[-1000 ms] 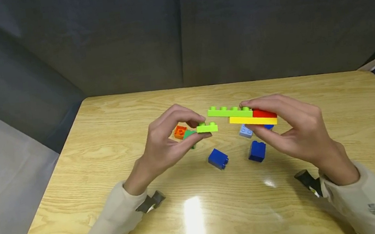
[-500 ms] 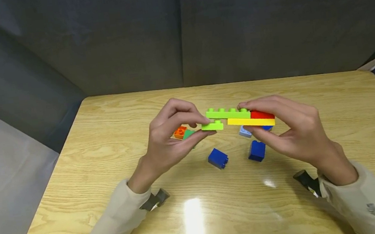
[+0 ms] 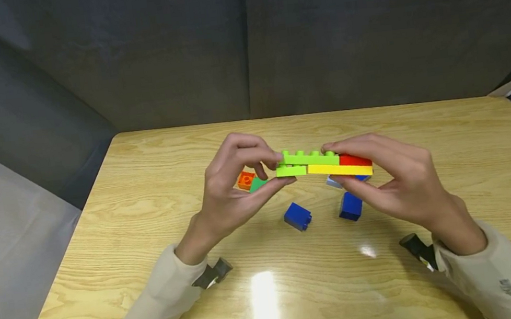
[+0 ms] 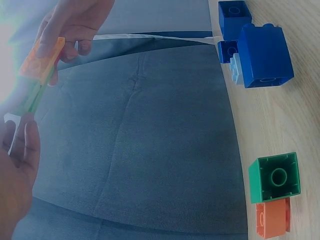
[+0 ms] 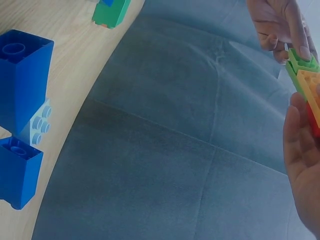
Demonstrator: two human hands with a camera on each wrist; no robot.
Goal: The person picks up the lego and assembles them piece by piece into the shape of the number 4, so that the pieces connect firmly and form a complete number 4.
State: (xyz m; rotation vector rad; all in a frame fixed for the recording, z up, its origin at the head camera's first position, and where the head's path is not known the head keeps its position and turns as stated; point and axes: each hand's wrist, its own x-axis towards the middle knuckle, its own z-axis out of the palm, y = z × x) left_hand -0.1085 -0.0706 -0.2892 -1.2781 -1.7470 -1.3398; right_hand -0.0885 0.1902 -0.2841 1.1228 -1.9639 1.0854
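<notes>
Between thumb and fingers my left hand [image 3: 228,191] pinches a short lime green brick [image 3: 292,170]. My right hand [image 3: 400,180] grips a joined piece: a long lime green brick [image 3: 309,159] and a red brick [image 3: 355,159] on top of a yellow brick [image 3: 339,169]. The short brick lies under the left end of the long lime one, beside the yellow brick's end. A thin gap shows between the two lime bricks at the left. Both hands are held above the table. In the right wrist view the yellow brick [image 5: 311,92] faces the camera.
On the wooden table [image 3: 104,240] lie two dark blue bricks [image 3: 297,216], an orange brick [image 3: 246,180] and a green brick [image 3: 257,183]. A light blue brick [image 3: 334,181] and another blue one are partly hidden below the right hand. Dark cloth [image 3: 168,53] hangs behind.
My left hand has moved right, bringing the short lime brick under the long one's left end. The right hand's piece has shifted slightly left and down.
</notes>
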